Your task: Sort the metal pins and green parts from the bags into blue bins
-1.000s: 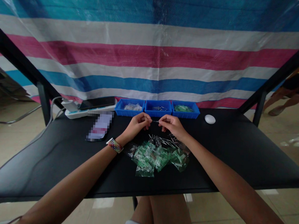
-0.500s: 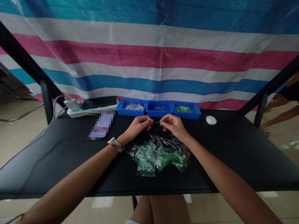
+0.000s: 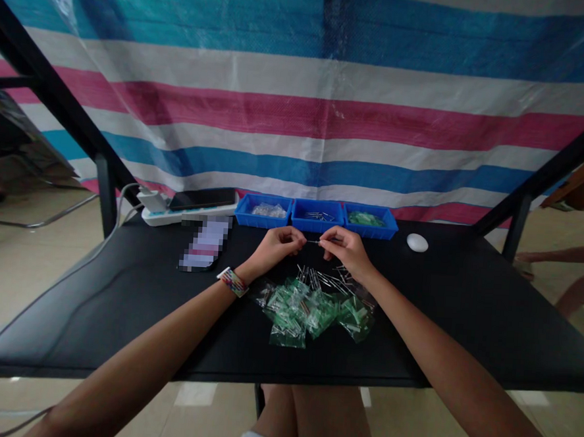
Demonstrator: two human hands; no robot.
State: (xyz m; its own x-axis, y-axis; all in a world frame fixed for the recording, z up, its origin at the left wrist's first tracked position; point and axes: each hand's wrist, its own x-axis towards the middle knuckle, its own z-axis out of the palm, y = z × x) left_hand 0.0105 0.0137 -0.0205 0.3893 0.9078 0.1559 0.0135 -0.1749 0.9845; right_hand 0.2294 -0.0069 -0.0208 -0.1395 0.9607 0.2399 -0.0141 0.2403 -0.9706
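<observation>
My left hand (image 3: 276, 245) and my right hand (image 3: 345, 247) meet above the black table (image 3: 94, 299), both pinched on the ends of a thin metal pin (image 3: 313, 241) held level between them. A beaded band is on my left wrist. Just below the hands lies a loose heap of thin pins (image 3: 322, 278), and nearer to me a pile of small green plastic bags (image 3: 306, 308).
Three blue trays (image 3: 316, 215) stand in a row at the table's back edge. A white power strip with a dark phone (image 3: 188, 205) lies at back left, a white round object (image 3: 417, 242) at back right. A striped tarp hangs behind. Another person's legs show at far right.
The view has shifted slightly; my hands keep the same pinch on the pin. The person at far right has moved.
</observation>
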